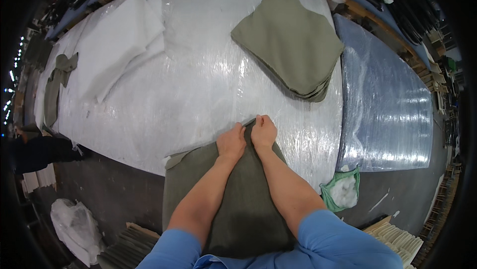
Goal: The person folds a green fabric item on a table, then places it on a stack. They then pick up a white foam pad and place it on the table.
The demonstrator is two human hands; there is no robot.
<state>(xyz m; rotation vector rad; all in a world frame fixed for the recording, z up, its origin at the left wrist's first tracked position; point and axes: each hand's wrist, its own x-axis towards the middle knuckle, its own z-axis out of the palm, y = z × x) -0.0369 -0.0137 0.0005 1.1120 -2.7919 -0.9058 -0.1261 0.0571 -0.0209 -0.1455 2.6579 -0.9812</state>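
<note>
1. Side by side at the near edge of a film-wrapped bench (198, 85), a left hand (231, 145) and a right hand (264, 132) pinch the upper edge of a dark olive cloth (248, 194), which drapes down over that edge.
2. The work looks partway along: the held piece is gathered to a peak, not yet flat, while a stack of olive pieces (290, 40) lies toward the far right corner (whether those are finished, one cannot tell).
3. White padding (117, 35) covers part of the far left corner.
4. Beyond the right edge lies a blue wrapped surface (382, 105); below, a green sack (343, 189) sits above grey floor (124, 179).
</note>
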